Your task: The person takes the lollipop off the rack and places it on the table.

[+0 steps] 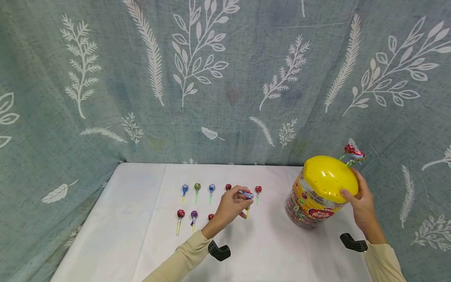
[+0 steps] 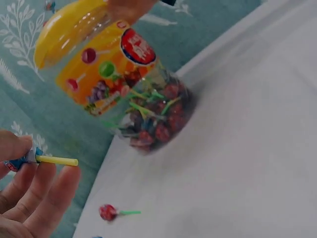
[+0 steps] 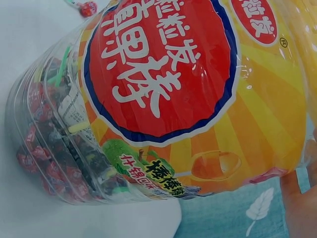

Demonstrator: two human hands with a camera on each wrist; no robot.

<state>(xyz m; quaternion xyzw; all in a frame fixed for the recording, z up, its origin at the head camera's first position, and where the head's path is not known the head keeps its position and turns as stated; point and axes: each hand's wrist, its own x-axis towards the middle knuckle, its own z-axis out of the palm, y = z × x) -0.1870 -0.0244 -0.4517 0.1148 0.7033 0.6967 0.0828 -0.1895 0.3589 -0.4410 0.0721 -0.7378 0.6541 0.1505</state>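
My left hand [image 1: 228,204] pinches a lollipop [image 1: 248,195] with a blue-and-red wrapper, above the table. In the left wrist view, its yellow stick [image 2: 58,160] points out past the fingers. My right hand [image 1: 365,203] grips a clear plastic jar [image 1: 298,203] near its yellow lid [image 1: 327,176], thumb on the lid's side. The jar leans; whether its base touches the table I cannot tell. Many wrapped lollipops [image 3: 49,168] lie inside its lower part. Two red-wrapped lollipops [image 1: 358,155] stick up at the lid's far right edge; where their sticks end is hidden.
Left of the jar, lollipops lie in two rows on the white table [image 1: 141,235], among them a blue one [image 1: 184,188], a purple one [image 1: 194,214] and a red one [image 1: 258,189]. My left hand and arm partly cover the rows. A patterned curtain [image 1: 229,129] hangs behind.
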